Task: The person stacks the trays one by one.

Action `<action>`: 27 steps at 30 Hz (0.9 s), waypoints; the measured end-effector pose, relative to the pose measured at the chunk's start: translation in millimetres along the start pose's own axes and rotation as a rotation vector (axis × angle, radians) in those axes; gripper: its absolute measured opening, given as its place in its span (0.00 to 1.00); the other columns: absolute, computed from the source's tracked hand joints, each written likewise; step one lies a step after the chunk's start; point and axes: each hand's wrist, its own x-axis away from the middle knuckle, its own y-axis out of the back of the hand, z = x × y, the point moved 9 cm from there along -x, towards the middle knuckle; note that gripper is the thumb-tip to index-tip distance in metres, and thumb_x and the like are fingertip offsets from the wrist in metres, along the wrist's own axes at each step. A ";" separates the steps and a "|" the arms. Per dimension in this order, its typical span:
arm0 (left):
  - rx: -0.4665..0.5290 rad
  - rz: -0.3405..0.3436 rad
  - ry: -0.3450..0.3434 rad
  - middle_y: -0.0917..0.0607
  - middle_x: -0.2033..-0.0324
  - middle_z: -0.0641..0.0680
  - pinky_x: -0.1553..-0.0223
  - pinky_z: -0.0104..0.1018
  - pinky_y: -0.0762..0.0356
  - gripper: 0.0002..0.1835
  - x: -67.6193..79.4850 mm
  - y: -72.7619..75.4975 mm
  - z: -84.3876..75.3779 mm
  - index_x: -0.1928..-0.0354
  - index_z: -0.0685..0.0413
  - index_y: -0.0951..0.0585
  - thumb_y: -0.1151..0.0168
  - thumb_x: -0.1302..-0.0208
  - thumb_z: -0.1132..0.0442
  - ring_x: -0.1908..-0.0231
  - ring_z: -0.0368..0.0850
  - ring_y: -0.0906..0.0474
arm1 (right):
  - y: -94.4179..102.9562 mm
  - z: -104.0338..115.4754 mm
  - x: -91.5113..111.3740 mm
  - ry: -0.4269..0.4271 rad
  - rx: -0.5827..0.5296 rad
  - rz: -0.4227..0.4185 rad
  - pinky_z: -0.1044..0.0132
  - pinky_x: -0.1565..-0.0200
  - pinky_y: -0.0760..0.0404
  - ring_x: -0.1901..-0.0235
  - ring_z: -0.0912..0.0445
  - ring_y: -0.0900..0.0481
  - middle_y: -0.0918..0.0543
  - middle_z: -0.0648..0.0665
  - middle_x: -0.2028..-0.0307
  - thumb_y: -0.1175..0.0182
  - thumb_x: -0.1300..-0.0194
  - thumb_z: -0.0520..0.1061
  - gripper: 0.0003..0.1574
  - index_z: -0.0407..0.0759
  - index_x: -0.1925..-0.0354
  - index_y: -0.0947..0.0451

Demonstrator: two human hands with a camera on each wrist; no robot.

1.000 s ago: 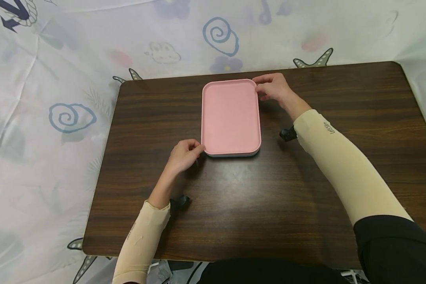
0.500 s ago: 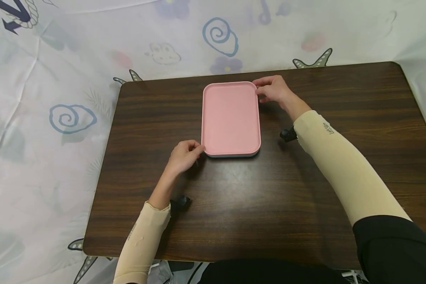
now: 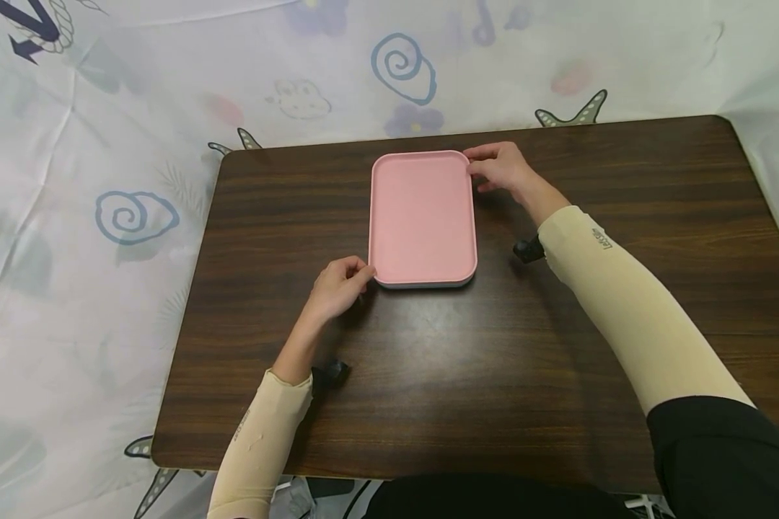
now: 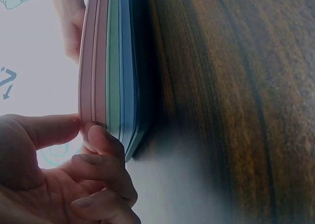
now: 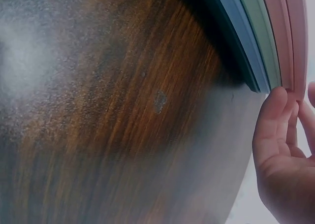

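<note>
A pink rectangular tray [image 3: 423, 216] tops a stack on the brown table. The left wrist view shows the stack edge-on: two pink layers, then a green tray [image 4: 113, 61], a blue tray [image 4: 128, 71] and a dark one at the bottom. My left hand [image 3: 340, 287] pinches the near left corner, thumb at the top pink rim and curled fingers against the edges below. At the far right corner, my right hand [image 3: 501, 167] holds the pink edge. In the right wrist view its fingertips [image 5: 275, 98] touch the pink layers' corner; the thumb is mostly cut off.
The wooden table [image 3: 526, 375] extends on all sides of the stack. A patterned white cloth [image 3: 285, 58] hangs behind and to the left. Black wrist cameras protrude under both forearms, and a cable [image 3: 357, 499] shows below the front edge.
The pink tray's far end and my right hand have shifted slightly down in the head view. My left hand stays at the near left corner.
</note>
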 end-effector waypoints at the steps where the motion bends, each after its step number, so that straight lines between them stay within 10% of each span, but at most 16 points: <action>1: 0.000 0.000 -0.002 0.21 0.77 0.51 0.67 0.41 0.34 0.17 0.2 -0.1 -0.1 0.65 0.60 0.18 0.44 0.31 0.51 0.73 0.49 0.27 | -0.1 -0.4 0.1 0.001 -0.003 0.000 0.57 0.52 0.20 0.54 0.55 0.20 0.22 0.41 0.42 0.40 0.32 0.43 0.28 0.42 0.35 0.27; 11: 0.016 -0.008 -0.022 0.21 0.78 0.51 0.68 0.40 0.34 0.17 0.3 -0.1 1.0 0.65 0.60 0.19 0.44 0.30 0.52 0.74 0.49 0.26 | -1.7 -7.5 3.6 0.003 -0.074 -0.012 0.63 0.61 0.17 0.65 0.58 0.19 0.18 0.45 0.56 0.39 0.32 0.47 0.29 0.41 0.35 0.27; 27: 0.071 0.020 -0.082 0.17 0.72 0.57 0.65 0.41 0.32 0.16 3.7 -1.0 0.7 0.60 0.59 0.19 0.45 0.28 0.52 0.71 0.54 0.23 | 0.2 -19.8 23.5 0.016 -0.133 0.015 0.60 0.60 0.17 0.56 0.50 0.19 0.27 0.37 0.38 0.47 0.27 0.57 0.34 0.39 0.32 0.32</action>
